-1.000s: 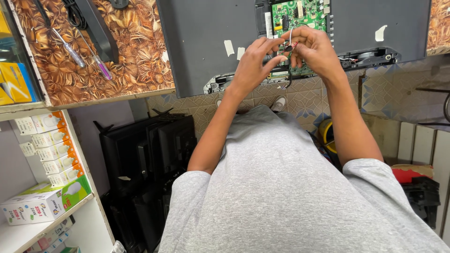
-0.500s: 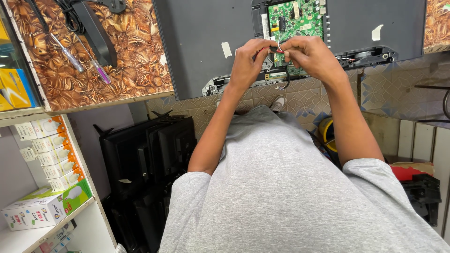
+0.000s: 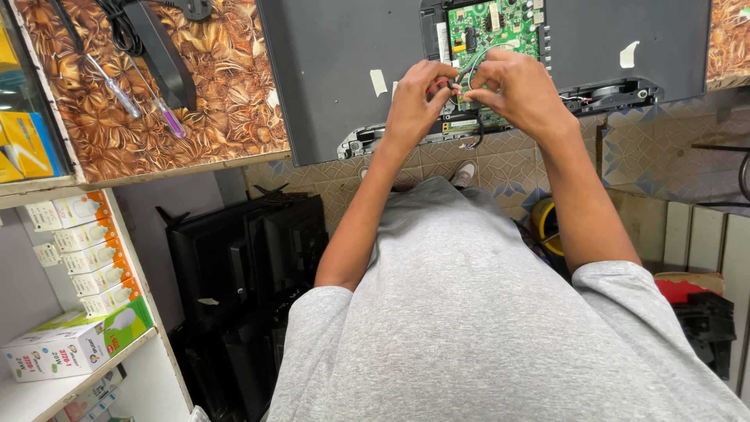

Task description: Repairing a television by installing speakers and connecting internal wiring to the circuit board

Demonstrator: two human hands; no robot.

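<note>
Here the left hand point(image 3: 414, 105) and right hand point(image 3: 516, 94) meet over the green circuit board point(image 3: 492, 31) of an opened dark panel point(image 3: 336, 78). Both sets of fingers are pinched together on a thin wire point(image 3: 469, 66) between them. The step looks like fine wire handling; next calls for a steady, delicate grip. The wire's long axis arcs fingertip to fingertip, curving away over the board.

Even, soft, bright daylight-like light; no hard shadows. Mild sheen on the patterned surface point(image 3: 219, 94). Focus sharp at centre. Wide-angle bending at edges; shelf point(image 3: 94, 367) lines lean. No motion blur.
</note>
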